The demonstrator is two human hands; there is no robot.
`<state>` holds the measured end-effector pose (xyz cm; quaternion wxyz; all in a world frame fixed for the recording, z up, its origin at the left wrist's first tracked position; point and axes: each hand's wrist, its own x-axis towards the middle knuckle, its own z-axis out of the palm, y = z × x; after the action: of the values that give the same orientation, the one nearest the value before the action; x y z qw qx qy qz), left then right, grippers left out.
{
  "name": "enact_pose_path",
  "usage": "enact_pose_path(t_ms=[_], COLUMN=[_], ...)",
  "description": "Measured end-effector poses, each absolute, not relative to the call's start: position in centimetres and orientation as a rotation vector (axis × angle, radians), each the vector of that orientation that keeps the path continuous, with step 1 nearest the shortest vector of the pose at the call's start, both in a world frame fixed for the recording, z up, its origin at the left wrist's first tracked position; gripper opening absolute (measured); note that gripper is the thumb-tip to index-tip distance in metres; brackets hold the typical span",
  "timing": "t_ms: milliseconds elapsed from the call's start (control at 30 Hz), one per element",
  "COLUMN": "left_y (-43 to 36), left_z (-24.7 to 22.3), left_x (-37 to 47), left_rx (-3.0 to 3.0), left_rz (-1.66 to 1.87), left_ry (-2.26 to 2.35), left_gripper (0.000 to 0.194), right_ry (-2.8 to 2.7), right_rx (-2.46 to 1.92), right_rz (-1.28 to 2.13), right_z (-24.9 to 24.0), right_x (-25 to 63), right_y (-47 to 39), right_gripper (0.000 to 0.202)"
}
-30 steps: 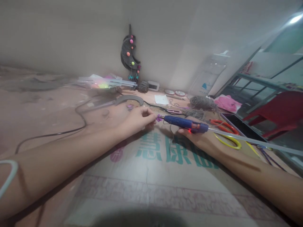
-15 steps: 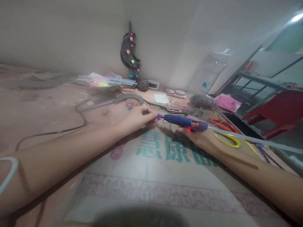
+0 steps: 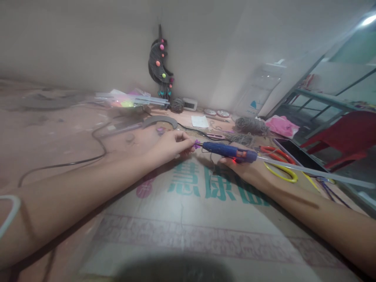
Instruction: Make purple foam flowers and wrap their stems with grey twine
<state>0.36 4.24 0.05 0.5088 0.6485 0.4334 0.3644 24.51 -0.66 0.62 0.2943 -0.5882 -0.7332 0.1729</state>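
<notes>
My left hand (image 3: pixel 176 145) pinches a small purple flower-shaped piece (image 3: pixel 197 144) between thumb and fingertips. My right hand (image 3: pixel 239 163) is wrapped around a blue hot glue gun (image 3: pixel 226 149), whose tip points left and meets the purple piece, or very nearly so. A red light glows on the gun's side. From its rear a long translucent glue stick (image 3: pixel 308 170) runs out to the right, above my forearm. Both hands are over a printed cardboard sheet (image 3: pixel 176 211). Most fingers of my right hand are hidden behind the gun.
A dark crescent ornament (image 3: pixel 157 62) with coloured balls leans against the wall. Behind my hands lie a grey arc piece (image 3: pixel 160 120), grey yarn (image 3: pixel 251 126) and a white paper square (image 3: pixel 200 121). Orange-handled scissors (image 3: pixel 276 153), a phone (image 3: pixel 296 154) and a bottle (image 3: pixel 261 90) are at right.
The whole view has shifted very slightly. My hands, the purple piece and the glue gun keep nearly the same positions, with the tip still at the piece.
</notes>
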Motion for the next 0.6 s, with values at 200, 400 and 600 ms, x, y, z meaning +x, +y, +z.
enact_pose_path(t_ms=[200,400,600], left_y=[4.41,4.14,4.22], left_z=[-0.10,-0.01,-0.08], left_x=[0.35,0.47,0.42], left_rx=[1.563,1.559,1.586], left_rz=[0.885,0.897,0.892], left_ry=[1.027,1.042,1.040], left_gripper=[0.026,0.025,0.026], right_ry=[-1.939,-1.939,-1.933], right_rx=[-1.522,-1.565,-1.570], right_rz=[0.490,0.484,0.430], right_z=[0.39,0.73,0.56], right_x=[24.68,24.45,24.61], right_y=[-0.58,-0.80,-0.75], right_gripper=[0.024,0.024,0.027])
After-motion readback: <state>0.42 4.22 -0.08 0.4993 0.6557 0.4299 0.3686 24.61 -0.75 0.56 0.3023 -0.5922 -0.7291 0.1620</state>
